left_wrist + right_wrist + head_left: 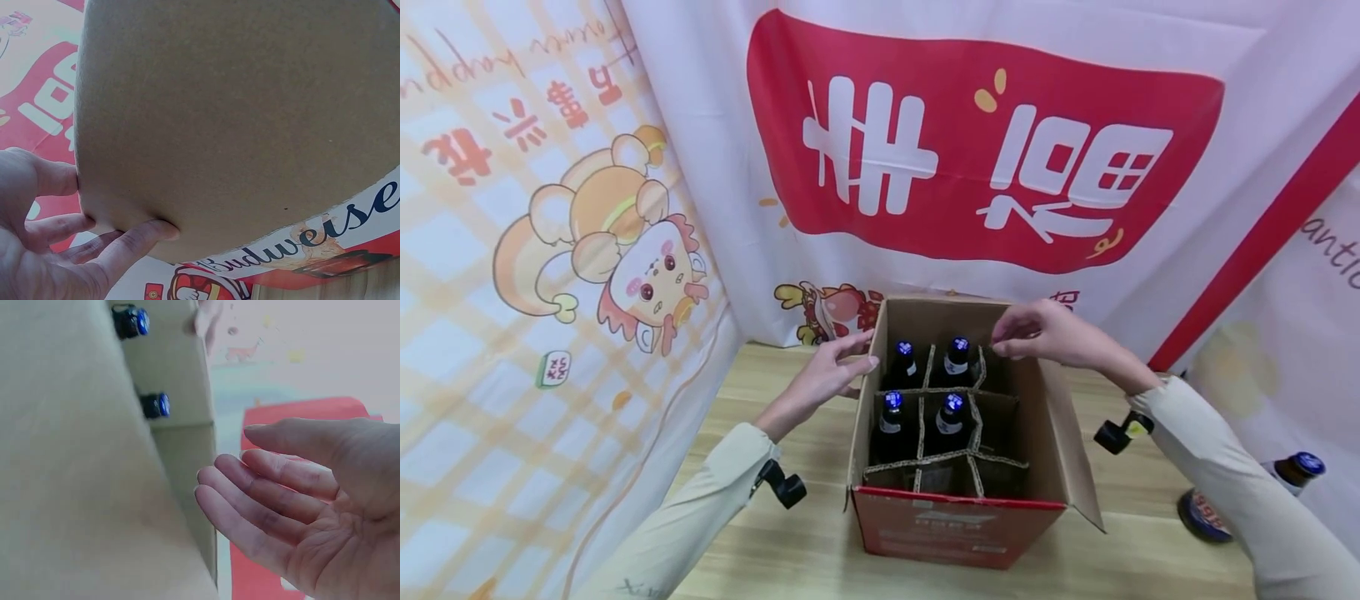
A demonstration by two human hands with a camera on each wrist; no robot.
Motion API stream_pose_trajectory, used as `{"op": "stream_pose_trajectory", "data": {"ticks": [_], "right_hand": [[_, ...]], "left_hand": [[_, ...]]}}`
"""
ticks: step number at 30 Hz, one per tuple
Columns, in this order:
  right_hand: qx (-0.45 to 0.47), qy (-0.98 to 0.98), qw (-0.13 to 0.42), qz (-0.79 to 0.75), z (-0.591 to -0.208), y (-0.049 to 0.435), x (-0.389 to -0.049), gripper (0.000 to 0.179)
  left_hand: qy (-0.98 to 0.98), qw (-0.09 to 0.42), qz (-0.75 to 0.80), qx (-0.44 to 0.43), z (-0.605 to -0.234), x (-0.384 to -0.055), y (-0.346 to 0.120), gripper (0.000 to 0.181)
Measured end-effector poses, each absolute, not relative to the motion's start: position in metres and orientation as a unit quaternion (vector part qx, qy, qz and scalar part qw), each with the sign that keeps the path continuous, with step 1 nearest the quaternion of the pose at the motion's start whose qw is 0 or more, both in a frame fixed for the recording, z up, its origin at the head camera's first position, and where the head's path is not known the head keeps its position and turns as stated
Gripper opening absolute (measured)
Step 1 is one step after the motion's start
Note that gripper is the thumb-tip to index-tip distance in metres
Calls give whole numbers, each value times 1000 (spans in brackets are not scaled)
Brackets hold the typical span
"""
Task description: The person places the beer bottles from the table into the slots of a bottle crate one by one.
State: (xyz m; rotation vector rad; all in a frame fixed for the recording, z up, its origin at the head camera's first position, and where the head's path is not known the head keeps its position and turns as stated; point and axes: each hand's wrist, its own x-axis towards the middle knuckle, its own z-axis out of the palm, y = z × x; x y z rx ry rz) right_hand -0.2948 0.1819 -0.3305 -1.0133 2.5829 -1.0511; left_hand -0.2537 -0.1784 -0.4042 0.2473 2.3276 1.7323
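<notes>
A cardboard beer box (955, 521) with an open top stands on the table. Several dark bottles with blue caps (955, 402) stand upright in its divider (940, 389). My left hand (827, 375) is at the box's left rim. In the left wrist view, the fingers of that left hand (81, 244) hold the edge of the brown flap (237, 112). Over the far right corner is my right hand (1045, 333), with nothing in it. In the right wrist view, the right hand (294, 500) has loosely bent fingers beside the cardboard (81, 456).
At the right, partly behind my sleeve, are a bottle with a blue cap (1300, 468) and another labelled bottle (1204, 515). A right flap (1067, 442) slants outward from the box. Printed curtains (1037, 50) hang behind and on the left of the wooden table (790, 533).
</notes>
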Motion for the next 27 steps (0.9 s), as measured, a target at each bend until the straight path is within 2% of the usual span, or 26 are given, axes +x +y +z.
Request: {"op": "stream_pose_trajectory", "data": {"ticks": [5, 14, 20, 24, 27], "right_hand": [[-305, 879, 36, -364, -333, 210, -288, 22], [-176, 916, -61, -355, -345, 266, -269, 31], [-98, 884, -142, -434, -365, 308, -265, 29], [-68, 869, -158, -464, -372, 339, -263, 28], [-33, 879, -159, -449, -374, 357, -260, 36]], "left_hand": [[793, 111, 592, 90, -404, -256, -176, 64], [797, 112, 586, 93, -404, -257, -175, 64], [798, 115, 584, 98, -406, -254, -178, 64], [800, 114, 580, 100, -407, -254, -179, 63], [800, 114, 581, 101, -408, -254, -180, 63]]}}
